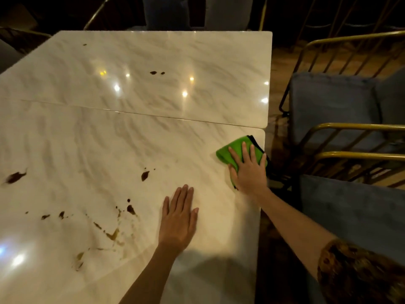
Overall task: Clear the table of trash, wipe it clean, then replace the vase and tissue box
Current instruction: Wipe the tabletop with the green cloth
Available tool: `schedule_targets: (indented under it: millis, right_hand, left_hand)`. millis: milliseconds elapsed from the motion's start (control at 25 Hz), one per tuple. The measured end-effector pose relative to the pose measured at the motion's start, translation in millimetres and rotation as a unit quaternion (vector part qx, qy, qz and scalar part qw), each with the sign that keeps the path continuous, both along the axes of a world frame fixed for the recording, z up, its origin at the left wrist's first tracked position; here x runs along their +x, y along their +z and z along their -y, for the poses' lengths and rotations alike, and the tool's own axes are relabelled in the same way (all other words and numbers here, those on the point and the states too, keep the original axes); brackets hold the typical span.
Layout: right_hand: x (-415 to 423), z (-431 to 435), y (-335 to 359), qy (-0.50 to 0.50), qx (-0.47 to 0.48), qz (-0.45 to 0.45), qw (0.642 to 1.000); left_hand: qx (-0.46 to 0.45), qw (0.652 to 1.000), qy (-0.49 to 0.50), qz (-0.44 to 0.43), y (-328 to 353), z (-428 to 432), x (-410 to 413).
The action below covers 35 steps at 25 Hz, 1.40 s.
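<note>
The right grip (248,170) covers much of the green cloth (228,152). The desk (131,139) runs off the left and bottom edges. The dark stain (15,177) at far left is smeared by blur. The chairs (166,12) at top are cropped and dark.

single head-worn view, looking steeply down, close over the marble table (135,137), wide-angle

Your left hand (178,218) lies flat, palm down, on the table (131,132), fingers straight and close together, pointing toward its far end. That forearm comes in bare from the table's near edge. Your right hand (248,170) presses palm down on a green cloth (235,148) at the table's right edge, fingers straight and spread. Your right arm reaches in from beyond that edge, a patterned sleeve (350,270) above the elbow.
</note>
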State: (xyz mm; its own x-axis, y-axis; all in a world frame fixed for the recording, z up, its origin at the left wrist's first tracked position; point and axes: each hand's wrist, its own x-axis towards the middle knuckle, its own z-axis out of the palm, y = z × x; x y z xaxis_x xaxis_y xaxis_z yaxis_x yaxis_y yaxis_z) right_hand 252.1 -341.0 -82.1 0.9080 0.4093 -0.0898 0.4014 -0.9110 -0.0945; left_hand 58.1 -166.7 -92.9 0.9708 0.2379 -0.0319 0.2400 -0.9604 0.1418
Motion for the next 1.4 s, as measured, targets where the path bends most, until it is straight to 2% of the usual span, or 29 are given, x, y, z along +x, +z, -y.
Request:
schedule_targets:
  millis: [160,280,400,560,680,760,880,1040,1160,1280,1400]
  right_hand:
    - [53.0,-37.1,2.2,-0.046,0.013,-0.016,0.999]
    - [35.4,-52.6,4.3,-0.034,0.007,-0.023,0.999]
    - [-35.0,-51.0,2.1,-0.028,0.021,-0.02,0.999]
    - [-166.6,-70.0,-4.1,-0.094,0.055,0.005,0.994]
    - [-224.2,-92.0,-10.1,-0.134,0.039,0.01,0.99]
    - [-196.9,-102.5,-6.7,-0.175,0.04,0.012,0.984]
    - [-102.5,-111.2,-2.7,-0.226,0.052,-0.001,0.973]
    - [-2.4,-123.0,-6.8,-0.204,0.028,0.016,0.978]
    - [54.3,-146.3,-7.5,-0.177,0.039,-0.013,0.983]
    - [65.0,-183.3,-7.9,-0.129,0.033,-0.022,0.991]
    - [-1.7,-202.7,-7.1,-0.038,0.03,-0.037,0.998]
  left_hand:
    - [0.02,1.0,-0.006,0.017,-2.5,0.6,1.1]
    - [0.019,1.0,0.002,0.013,-3.3,3.8,5.7]
    - [-0.026,0.999,-0.026,0.025,1.5,-3.4,7.6]
    - [-0.079,0.979,-0.172,0.077,26.1,-61.1,27.9]
    - [-0.069,0.977,-0.18,0.092,47.4,-124.0,78.5]
    - [-0.04,0.981,-0.187,0.03,45.4,-171.7,116.4]
    - [-0.044,0.972,-0.211,-0.099,24.1,-219.0,152.1]
    - [-0.048,0.969,-0.219,-0.104,5.0,-228.1,160.0]
    - [-0.032,0.968,-0.209,-0.137,5.6,-230.2,164.6]
    - [-0.027,0.963,-0.205,-0.173,8.9,-229.9,172.3]
    - [-0.041,0.964,-0.201,-0.168,16.7,-223.3,164.7]
